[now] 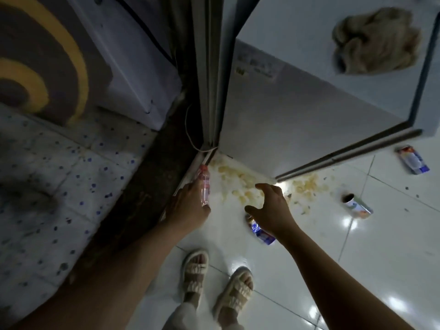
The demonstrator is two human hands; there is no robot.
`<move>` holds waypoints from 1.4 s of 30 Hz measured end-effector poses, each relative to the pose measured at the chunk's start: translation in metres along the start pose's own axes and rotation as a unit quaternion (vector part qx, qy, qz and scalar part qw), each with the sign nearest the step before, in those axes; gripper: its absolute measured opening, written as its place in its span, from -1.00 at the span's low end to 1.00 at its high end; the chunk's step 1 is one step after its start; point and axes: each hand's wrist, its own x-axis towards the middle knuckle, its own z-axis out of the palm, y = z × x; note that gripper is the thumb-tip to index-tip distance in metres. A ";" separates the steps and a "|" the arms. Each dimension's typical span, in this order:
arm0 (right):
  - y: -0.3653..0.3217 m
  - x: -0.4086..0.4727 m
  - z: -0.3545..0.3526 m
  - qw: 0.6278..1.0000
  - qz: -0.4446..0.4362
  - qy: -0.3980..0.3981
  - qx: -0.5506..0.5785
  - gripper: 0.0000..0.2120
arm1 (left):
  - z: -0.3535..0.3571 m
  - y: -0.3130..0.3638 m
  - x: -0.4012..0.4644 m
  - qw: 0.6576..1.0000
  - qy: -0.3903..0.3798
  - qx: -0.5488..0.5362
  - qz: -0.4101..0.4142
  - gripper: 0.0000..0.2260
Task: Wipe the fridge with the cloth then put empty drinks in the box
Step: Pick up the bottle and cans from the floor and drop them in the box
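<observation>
**Operator:** Status of both hands and of the task's things?

**Checker:** Left hand [188,206] holds a clear plastic bottle [205,186] with a pink label; its grip is wrapped round the lower body, cap end pointing toward the foot of the fridge [297,120]. Right hand [271,208] has a wide grip, fingers spread and holding nothing; it hangs above a blue can [260,231] lying on its side on the floor [392,246]. The cloth [376,41] sits bunched on top of the fridge. Two more empties lie on the floor to the right — a can [357,206] with its open end showing, and a carton [413,159] near the fridge corner. No box is in view.

**Operator:** Stage?

**Checker:** By judgement, collection of empties; a yellowish spill [238,184] lies on the floor at the fridge base.

**Operator:** Handling of the blue can?

**Checker:** Expect it to be light and thin-walled; it will dent under a hard squeeze and will roll if nudged. Take it across the middle of the body, thumb opposite fingers, with moderate pressure. The floor is glossy, so the can may slide away on first contact — close from both sides at once. The bottle is likewise light and springy; hold it mid-body, since the label may be slick.
</observation>
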 end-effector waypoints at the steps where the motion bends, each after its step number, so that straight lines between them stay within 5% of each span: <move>1: 0.004 0.008 0.013 1.000 0.003 0.001 0.007 -0.40 | 0.010 -0.012 0.010 1.000 -0.007 0.010 -0.007 -0.45; 12: 0.094 0.106 0.146 0.999 0.043 -0.011 0.021 -0.35 | 0.157 -0.100 0.139 0.996 -0.028 0.061 -0.051 -0.35; 26: 0.218 0.212 0.277 1.000 0.012 0.015 0.019 -0.31 | 0.312 -0.172 0.289 0.991 0.091 0.023 -0.092 -0.11; 35: 0.262 0.205 0.294 0.997 0.037 0.038 0.053 -0.32 | 0.343 -0.172 0.306 0.976 0.149 -0.039 -0.152 -0.15; 42: 0.301 0.179 0.269 0.988 0.133 0.061 0.054 -0.30 | 0.351 -0.133 0.261 0.990 0.072 -0.011 -0.118 -0.19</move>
